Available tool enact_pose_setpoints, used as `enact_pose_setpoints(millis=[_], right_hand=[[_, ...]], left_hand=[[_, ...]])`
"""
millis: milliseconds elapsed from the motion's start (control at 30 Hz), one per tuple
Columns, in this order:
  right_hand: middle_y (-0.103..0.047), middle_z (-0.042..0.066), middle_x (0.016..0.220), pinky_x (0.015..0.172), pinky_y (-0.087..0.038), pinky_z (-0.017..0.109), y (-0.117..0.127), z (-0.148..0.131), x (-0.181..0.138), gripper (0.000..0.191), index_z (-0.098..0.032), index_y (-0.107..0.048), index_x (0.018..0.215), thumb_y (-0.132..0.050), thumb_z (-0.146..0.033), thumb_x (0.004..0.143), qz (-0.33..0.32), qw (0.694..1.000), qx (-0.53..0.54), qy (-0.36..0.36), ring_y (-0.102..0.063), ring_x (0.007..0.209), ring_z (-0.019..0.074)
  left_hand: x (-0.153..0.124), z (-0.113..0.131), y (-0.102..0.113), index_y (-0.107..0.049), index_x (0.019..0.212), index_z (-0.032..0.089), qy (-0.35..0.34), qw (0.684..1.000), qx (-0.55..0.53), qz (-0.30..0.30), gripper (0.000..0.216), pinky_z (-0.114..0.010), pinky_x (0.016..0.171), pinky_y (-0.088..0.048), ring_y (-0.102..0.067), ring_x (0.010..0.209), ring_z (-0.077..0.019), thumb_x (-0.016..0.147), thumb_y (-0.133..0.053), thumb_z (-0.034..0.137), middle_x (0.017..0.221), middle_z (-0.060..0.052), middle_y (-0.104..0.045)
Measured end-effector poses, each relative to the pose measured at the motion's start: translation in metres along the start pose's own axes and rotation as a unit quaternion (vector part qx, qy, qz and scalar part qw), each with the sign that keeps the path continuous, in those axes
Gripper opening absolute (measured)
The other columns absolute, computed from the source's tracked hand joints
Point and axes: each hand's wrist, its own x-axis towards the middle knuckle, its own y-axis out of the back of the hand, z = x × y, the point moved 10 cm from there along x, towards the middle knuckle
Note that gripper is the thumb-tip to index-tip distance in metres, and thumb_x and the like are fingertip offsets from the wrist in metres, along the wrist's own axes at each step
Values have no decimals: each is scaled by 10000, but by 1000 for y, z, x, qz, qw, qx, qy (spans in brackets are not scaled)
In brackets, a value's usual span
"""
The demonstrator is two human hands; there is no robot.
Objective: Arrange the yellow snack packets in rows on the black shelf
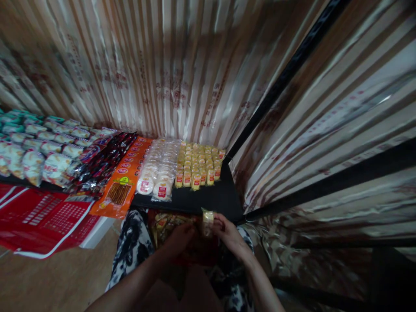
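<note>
My right hand [229, 234] is closed on a small yellow snack packet [207, 219], just below the front edge of a black shelf [208, 197]. My left hand [178, 240] reaches into a red bag of snack packets [169, 223] resting on my lap; its fingers are curled and hidden among the packets. On the shelf above lie rows of small yellow packets with red labels [198, 167].
Left of the yellow rows lie round white cakes in clear wrap [159, 171], an orange packet [125, 182], dark red packets [104, 162] and white-green bags [39, 147]. A red printed sheet [45, 216] hangs at the left. Shiny striped curtain walls close in behind and to the right.
</note>
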Motion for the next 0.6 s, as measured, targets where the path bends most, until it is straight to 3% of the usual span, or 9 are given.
enact_pose_setpoints(millis=[67,167,300,467,600], right_hand=[[-656,18,779,649,-457,251,9,-10,1,428,-172,-546,940,-634,-463,638,45,998,50,-7,-606,699,141],[-644,16,739,619,-445,239,15,-20,2,500,-164,-565,901,-679,-517,566,88,992,93,-12,-594,670,135],[-621,-12,683,564,-426,209,19,-17,1,545,-159,-539,953,-689,-510,564,128,983,132,-28,-582,607,117],[-590,-65,591,513,-437,216,22,-10,-10,809,-170,-313,1286,-645,-485,619,195,962,182,-49,-570,524,122],[-599,-66,593,510,-445,213,16,-14,-15,858,-179,-268,1330,-652,-464,618,201,957,200,-54,-577,529,124]], left_hand=[[-6,19,-7,-591,991,130,-15,999,-45,-14,299,-240,644,-475,-609,797,-163,796,-382,217,935,-58,-664],[-12,46,-10,-574,1027,129,-61,995,-73,-7,303,-250,722,-479,-601,892,-177,770,-446,226,1003,-70,-653],[-13,54,-3,-551,1025,122,-72,994,-78,38,278,-259,798,-467,-599,897,-165,765,-477,191,983,-71,-654],[-25,69,12,-395,1274,163,-136,985,14,109,554,-276,843,-452,-570,890,-154,736,-527,160,1019,-56,-594],[-37,90,8,-444,1251,239,-217,963,114,114,521,-287,968,-381,-481,1081,-167,748,-471,102,1187,-47,-481]])
